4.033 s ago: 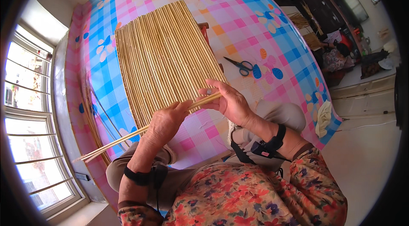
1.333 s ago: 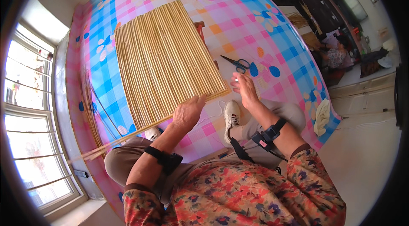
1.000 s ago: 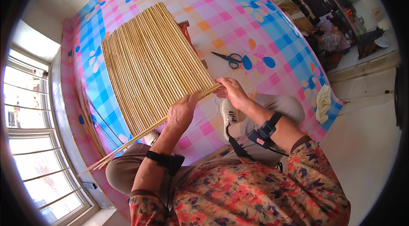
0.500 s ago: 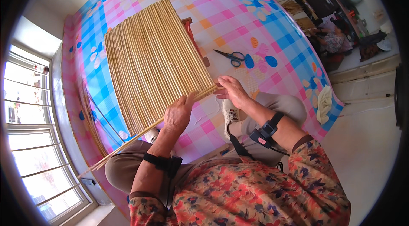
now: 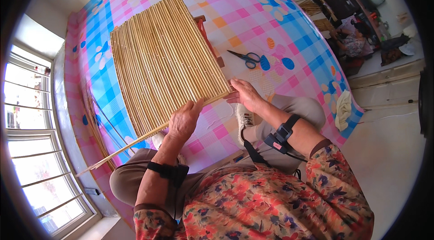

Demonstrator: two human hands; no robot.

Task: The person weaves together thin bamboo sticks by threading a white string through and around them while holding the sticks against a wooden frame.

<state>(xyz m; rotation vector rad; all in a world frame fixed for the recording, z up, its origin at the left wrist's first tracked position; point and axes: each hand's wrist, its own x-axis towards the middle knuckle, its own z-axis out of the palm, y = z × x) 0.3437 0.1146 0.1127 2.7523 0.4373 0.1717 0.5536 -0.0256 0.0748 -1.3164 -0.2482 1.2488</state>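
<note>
A woven mat of pale bamboo sticks (image 5: 162, 63) lies on a pink and blue checked floor cloth (image 5: 271, 18). A long loose bamboo stick (image 5: 135, 142) runs along the mat's near edge, slanting down to the left. My left hand (image 5: 184, 120) presses on this stick near its middle. My right hand (image 5: 244, 96) grips the stick's right end at the mat's near right corner. Both wrists wear black straps.
Blue-handled scissors (image 5: 246, 57) lie on the cloth to the right of the mat. A reddish wooden piece (image 5: 209, 43) sits along the mat's right edge. Spare sticks (image 5: 92, 122) lie left of the mat by the window. My bent legs and white shoe (image 5: 244, 120) are below the mat.
The stick was held up in both hands; it now lies lower against the mat's near edge, with both hands closer to the mat.
</note>
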